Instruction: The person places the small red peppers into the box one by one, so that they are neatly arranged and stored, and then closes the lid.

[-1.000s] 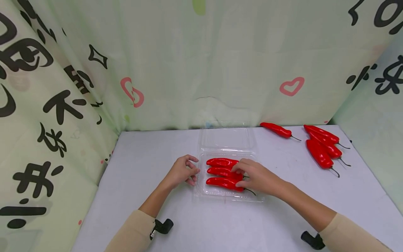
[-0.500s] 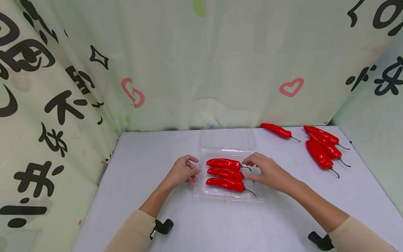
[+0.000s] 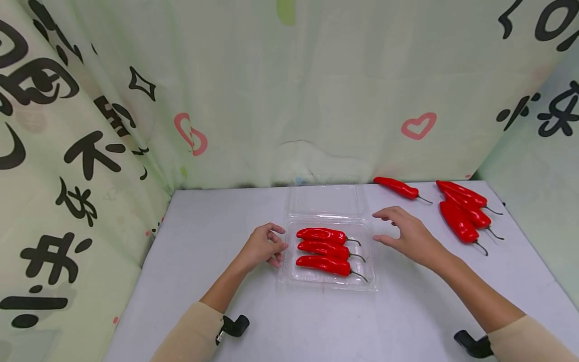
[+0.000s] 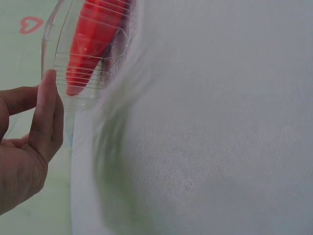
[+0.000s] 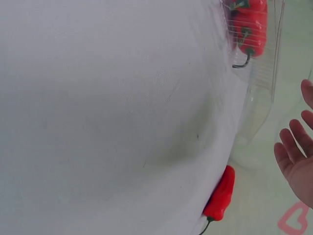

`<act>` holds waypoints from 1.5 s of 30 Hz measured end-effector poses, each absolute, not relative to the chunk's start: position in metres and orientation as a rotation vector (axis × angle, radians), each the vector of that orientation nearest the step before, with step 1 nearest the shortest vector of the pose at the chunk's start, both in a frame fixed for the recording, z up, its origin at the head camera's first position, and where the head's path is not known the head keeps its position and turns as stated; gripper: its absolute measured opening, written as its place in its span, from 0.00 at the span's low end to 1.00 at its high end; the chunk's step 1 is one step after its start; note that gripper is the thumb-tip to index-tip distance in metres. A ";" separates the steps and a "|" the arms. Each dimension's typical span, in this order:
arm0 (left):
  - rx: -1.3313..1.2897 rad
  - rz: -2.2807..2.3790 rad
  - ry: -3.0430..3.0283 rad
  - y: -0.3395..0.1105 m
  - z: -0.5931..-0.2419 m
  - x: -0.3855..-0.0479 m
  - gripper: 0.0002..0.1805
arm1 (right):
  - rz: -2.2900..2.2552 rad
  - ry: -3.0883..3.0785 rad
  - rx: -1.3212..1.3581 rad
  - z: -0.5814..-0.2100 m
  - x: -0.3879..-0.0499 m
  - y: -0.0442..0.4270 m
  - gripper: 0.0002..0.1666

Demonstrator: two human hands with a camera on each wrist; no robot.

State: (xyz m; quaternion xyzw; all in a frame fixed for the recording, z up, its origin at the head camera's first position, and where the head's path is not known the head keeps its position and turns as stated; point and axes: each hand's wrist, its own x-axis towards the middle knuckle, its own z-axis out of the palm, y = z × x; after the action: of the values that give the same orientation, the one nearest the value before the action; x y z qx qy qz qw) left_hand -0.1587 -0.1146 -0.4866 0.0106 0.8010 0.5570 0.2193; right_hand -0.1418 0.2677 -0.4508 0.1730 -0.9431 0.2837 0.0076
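A clear plastic tray (image 3: pixel 327 285) sat near the middle of the white bench (image 3: pixel 362 332), its clear lid (image 3: pixel 327 201) folded back toward the bench's back edge. Three red chili peppers lay inside the tray in a row, tips toward its left edge and stems toward its right: a back pepper (image 3: pixel 322 234), a middle pepper (image 3: pixel 322 248) and a front pepper (image 3: pixel 323 264), whose stem ran out toward the tray's front right corner. The person's left hand (image 3: pixel 262 246) was at the tray's left edge, its grip loose with the fingers softly bent; the fingertips came right up to the plastic, though whether they pressed it could not be told. The right hand (image 3: pixel 410 237) hung just beyond the tray's right edge, its grip spread wide, thumb well apart from the fingers and nothing between them. Four more red peppers lay on the bench itself: a lone pepper (image 3: pixel 398 187) by the back edge, right of the lid, and a cluster of three near the back right corner, made up of a rear pepper (image 3: pixel 470 193), a central pepper (image 3: pixel 478 216) and a near pepper (image 3: pixel 458 222), bunched closely together. Behind the bench hung a pale green curtain (image 3: pixel 344 75) printed with black characters and pink hearts.
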 end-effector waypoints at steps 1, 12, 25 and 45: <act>0.029 1.541 2.217 -0.115 -0.486 -0.159 0.22 | 0.881 -2.952 0.524 -0.450 -0.142 0.271 0.35; 0.035 1.546 2.206 -0.115 -0.485 -0.158 0.23 | 0.762 -2.999 0.294 -0.451 -0.148 0.310 0.46; 0.045 1.551 2.205 -0.115 -0.485 -0.158 0.22 | 0.668 -3.037 0.134 -0.461 -0.148 0.371 0.53; 0.048 1.574 2.175 -0.115 -0.484 -0.158 0.22 | 0.591 -3.085 -0.060 -0.481 -0.148 0.412 0.54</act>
State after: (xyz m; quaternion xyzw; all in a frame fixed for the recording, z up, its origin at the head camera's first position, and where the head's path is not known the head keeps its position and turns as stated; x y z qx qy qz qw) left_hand -0.1584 -0.1151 -0.4840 0.0175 0.7889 0.5711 0.2262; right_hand -0.1479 0.4122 -0.4805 -0.0192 -0.9820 0.1881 0.0001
